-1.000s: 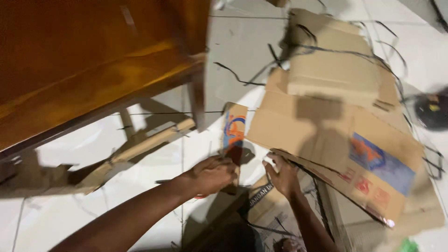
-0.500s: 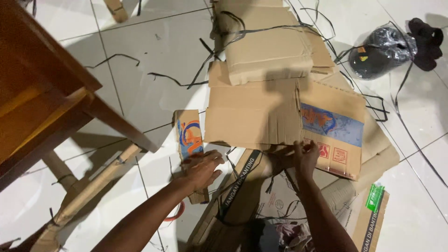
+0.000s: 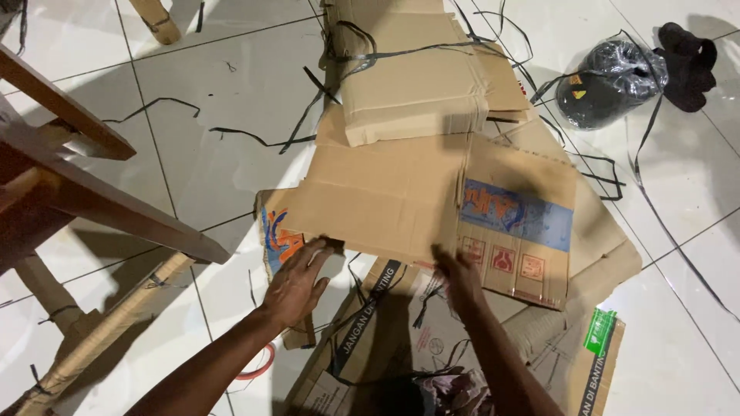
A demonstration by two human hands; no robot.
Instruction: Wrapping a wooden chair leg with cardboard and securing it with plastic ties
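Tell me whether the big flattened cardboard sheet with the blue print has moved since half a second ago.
Yes. The flattened cardboard sheet has slid left: it now overlaps the small orange-printed cardboard piece, with left hand and right hand at its near edge.

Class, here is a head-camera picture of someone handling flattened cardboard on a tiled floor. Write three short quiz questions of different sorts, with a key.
1. True or false: both hands touch the near edge of the flat cardboard sheet.
2. What lies on the folded box at the top? A black straps, B a red cloth, C a bottle.
3. What piece of furniture stands on the left?

Key: 1 true: left hand, right hand. 2 A, black straps. 3 A wooden table.
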